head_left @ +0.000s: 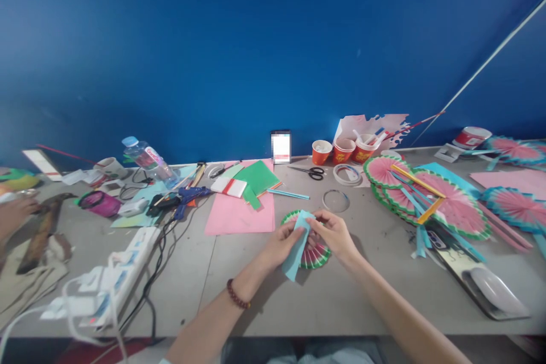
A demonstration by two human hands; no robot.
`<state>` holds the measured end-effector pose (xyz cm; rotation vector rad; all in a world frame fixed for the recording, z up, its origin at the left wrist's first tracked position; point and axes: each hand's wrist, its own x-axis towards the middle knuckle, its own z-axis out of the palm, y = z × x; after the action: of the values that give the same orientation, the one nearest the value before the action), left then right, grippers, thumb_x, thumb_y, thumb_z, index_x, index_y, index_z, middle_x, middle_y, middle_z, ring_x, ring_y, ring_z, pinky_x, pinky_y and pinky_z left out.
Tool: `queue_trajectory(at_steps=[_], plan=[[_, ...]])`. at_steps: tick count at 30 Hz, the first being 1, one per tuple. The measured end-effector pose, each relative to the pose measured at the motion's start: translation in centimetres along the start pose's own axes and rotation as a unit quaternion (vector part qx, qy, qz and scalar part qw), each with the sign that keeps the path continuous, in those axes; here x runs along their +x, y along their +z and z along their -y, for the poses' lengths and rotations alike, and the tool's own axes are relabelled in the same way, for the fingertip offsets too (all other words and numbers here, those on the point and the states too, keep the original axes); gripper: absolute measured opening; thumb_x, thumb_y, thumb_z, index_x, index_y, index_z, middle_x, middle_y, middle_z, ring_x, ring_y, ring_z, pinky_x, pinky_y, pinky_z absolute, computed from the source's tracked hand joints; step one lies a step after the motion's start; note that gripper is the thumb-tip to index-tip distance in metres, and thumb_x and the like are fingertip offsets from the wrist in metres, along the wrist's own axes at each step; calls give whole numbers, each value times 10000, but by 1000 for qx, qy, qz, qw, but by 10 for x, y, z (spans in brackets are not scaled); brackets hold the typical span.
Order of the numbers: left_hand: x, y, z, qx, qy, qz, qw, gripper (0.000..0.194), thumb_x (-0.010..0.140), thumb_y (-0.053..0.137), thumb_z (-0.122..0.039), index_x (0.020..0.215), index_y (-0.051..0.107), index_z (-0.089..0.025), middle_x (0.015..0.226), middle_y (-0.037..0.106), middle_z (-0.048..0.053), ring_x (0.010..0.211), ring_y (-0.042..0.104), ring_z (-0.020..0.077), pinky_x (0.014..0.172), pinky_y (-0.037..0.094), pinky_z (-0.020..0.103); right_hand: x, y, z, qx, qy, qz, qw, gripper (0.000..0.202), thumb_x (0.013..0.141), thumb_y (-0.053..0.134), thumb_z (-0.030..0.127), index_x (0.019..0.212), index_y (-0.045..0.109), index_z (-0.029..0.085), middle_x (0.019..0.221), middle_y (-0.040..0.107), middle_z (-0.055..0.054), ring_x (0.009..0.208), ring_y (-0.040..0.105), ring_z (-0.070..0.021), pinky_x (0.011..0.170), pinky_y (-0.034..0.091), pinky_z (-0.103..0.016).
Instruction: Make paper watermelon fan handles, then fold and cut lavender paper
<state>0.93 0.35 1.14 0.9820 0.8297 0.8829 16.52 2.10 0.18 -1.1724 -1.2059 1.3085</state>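
Note:
A light blue paper strip [294, 261] is held between my two hands, slanting down toward the table's front. My left hand [279, 245] grips its left side, thumb laid over the paper. At the strip's upper end, the fingers of my right hand [335, 234] are pinched on it. Beneath both hands lies a round pleated paper fan [316, 259], pink with a green and white rim. The strip and my fingers cover part of the fan.
Black scissors [315, 173] and red paper cups [322, 152] stand toward the wall. Pink and green paper [261, 182] lies left of centre, near a blue glue gun [190, 196]. A power strip [128, 273] lies left; finished pleated fans [460, 199] right. Another person's hand [15, 213] is at far left.

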Motion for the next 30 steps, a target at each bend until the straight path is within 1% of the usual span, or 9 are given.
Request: queue_trajectory(at_steps=[4,7,12,15,17,20,24,26,30], plan=[[1,1,1,5,29,-21,999,415,712,679,-532,810,665,-130,666,685,55,613,635,165,653,508,282,0,1,-2,11,11,2,1000,386,681,712,515,748,621,145,589,568,11,479,467,-88,472,384,-217],[1,2,1,0,30,-39,999,417,703,695,-519,820,669,-119,661,689,56,595,630,159,641,508,275,1,3,-5,36,29,-5,999,391,655,732,512,701,597,148,542,537,24,457,449,-85,456,367,-219],[-1,6,0,-35,0,-50,998,452,653,748,-497,862,677,-103,735,709,86,637,660,181,683,529,306,-1,8,-4,106,53,-16,993,397,592,779,492,703,599,157,515,516,40,461,448,-88,455,388,-223],[-2,8,0,-56,1,-52,997,475,634,768,-484,895,677,-98,789,716,108,704,680,208,723,537,333,-3,11,-1,143,82,-10,986,423,558,793,503,726,602,166,502,510,46,441,444,-95,432,403,-237],[-2,9,-1,-59,3,-55,997,484,643,762,-486,920,677,-99,804,719,112,729,684,213,748,535,339,-5,11,2,143,89,-19,986,430,542,797,511,702,601,163,498,512,41,437,447,-98,418,404,-237],[-3,9,-2,-56,-3,-56,997,495,653,749,-499,935,682,-98,805,722,113,722,685,214,775,527,351,-6,11,3,121,74,-31,989,415,555,792,510,644,594,157,494,503,36,439,445,-94,412,395,-228],[-4,7,-5,-29,-14,-49,998,448,669,731,-503,875,700,-106,774,719,101,722,677,218,762,514,344,-7,11,1,118,58,-11,991,389,615,763,503,619,566,167,460,461,50,430,429,-89,427,389,-225],[-5,6,-7,-1,16,-59,998,400,686,722,-483,851,701,-120,772,713,81,735,663,203,740,501,309,-6,10,0,85,38,-5,996,374,641,751,493,619,579,161,488,499,32,467,460,-96,470,406,-227],[-3,2,-9,44,104,-114,987,299,704,722,-424,804,689,-145,773,688,41,720,617,152,676,469,240,-6,9,-1,12,4,-11,1000,386,654,729,512,604,604,151,553,546,1,516,469,-100,498,391,-221]])
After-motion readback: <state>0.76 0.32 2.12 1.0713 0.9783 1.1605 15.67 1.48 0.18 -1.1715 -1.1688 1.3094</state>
